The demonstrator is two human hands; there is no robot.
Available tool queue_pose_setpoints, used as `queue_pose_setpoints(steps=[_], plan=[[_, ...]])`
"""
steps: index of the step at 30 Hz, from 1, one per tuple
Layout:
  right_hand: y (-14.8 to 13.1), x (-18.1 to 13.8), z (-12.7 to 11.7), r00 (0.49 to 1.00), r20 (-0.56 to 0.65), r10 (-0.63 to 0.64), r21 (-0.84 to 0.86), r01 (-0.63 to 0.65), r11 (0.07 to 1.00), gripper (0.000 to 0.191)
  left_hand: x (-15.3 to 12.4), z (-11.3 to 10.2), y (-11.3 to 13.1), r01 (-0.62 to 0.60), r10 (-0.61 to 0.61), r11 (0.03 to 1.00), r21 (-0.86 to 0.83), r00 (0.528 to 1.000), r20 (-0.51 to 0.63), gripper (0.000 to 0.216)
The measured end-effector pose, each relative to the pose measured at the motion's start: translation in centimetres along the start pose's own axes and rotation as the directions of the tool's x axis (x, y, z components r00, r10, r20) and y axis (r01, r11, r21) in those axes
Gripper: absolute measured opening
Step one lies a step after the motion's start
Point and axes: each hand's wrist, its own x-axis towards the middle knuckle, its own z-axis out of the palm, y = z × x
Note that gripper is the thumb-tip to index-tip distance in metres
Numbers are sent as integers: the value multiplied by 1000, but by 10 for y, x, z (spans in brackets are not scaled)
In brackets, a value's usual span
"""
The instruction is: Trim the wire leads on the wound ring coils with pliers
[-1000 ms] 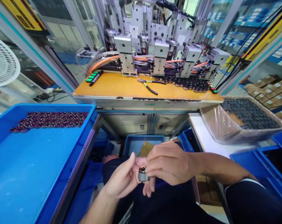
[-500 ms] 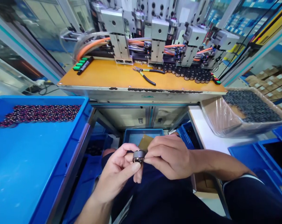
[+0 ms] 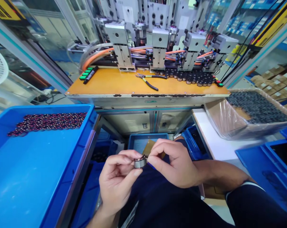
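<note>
Between the thumb and fingers of my left hand (image 3: 117, 179) is a small round metal part (image 3: 140, 163), a short grey cylinder with darker, uneven detail along its upper edge. My right hand (image 3: 173, 163) is closed in a pinch against the right side of that part. A thin bit shows at its fingertips, too small to name. Both hands are in front of my body, above my lap.
Ahead, an orange bench (image 3: 110, 84) bears cutting pliers (image 3: 149, 80), markers (image 3: 88, 75) and several dark cylinders (image 3: 193, 77) beneath a machine. At left is a blue tray (image 3: 22, 161) with rows of small parts; at right, a plastic-lined box (image 3: 225, 123) of dark parts.
The metal part has been turned over: its dark detailed side faced down and now faces up. My right hand's pinch stays beside it. The whole view has shifted slightly.
</note>
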Motion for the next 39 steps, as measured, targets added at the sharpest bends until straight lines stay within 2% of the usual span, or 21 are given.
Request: queue_pose_setpoints(steps=[2,4,6,8,10,13,16,18,19,21,22,23,24,25,26,28,30,32,35,36,39], plan=[[-5,0,-1,958,117,262,188,-280,942,13,-1,-1,-1,-32,33,997,65,999,-14,40],[-8,0,-2,842,277,462,335,-536,775,17,-2,-3,-2,-26,26,996,85,1000,0,40],[-8,1,-2,747,380,545,403,-664,630,20,-3,-4,-3,9,-10,999,50,1000,20,41],[-5,2,-1,709,417,569,432,-705,562,24,-3,-5,-3,34,-33,999,-10,999,33,42],[-1,3,1,696,429,575,457,-717,527,30,-3,-6,-3,39,-37,998,-49,999,32,43],[6,2,4,712,443,545,490,-701,518,38,-3,-8,-5,52,-49,995,-80,998,32,39],[12,-1,8,733,512,447,493,-677,546,40,1,-8,-5,65,-62,992,-110,998,27,37],[17,-2,11,781,500,374,518,-616,594,36,6,-6,-6,94,-90,979,-178,995,32,31],[19,-2,13,836,441,327,534,-537,653,34,9,-5,-7,125,-123,967,-221,992,19,25],[24,-1,14,966,215,145,465,-232,854,29,14,-4,-11,218,-251,932,-288,965,-81,16],[27,0,14,997,79,-4,331,-23,943,28,14,-4,-13,263,-320,922,-283,931,-176,13],[31,3,12,984,-31,-178,125,181,976,28,13,-4,-14,300,-357,927,-224,889,-287,12],[35,5,10,932,-84,-352,-108,343,933,27,10,-4,-15,323,-341,940,-112,856,-389,13],[39,8,6,866,-85,-493,-313,446,838,26,5,-4,-15,317,-260,947,50,849,-460,15],[43,10,3,801,-53,-596,-465,508,725,25,0,-4,-14,277,-141,928,249,880,-453,20],[50,14,-4,700,55,-712,-606,590,534,25,-9,-3,-7,68,81,848,526,963,-256,40],[54,15,-9,629,151,-763,-628,657,417,27,-13,0,1,-75,147,782,619,987,-67,59],[56,13,-11,588,218,-779,-622,699,353,26,-10,4,9,-99,129,759,644,992,0,64],[54,8,-10,578,245,-778,-617,713,335,23,-1,7,14,-59,77,761,646,997,-1,51],[52,6,-9,596,231,-769,-604,708,367,23,1,7,14,-51,66,765,642,998,1,48],[42,4,-6,750,148,-645,-465,628,624,22,5,3,13,-74,61,782,619,997,42,47]])
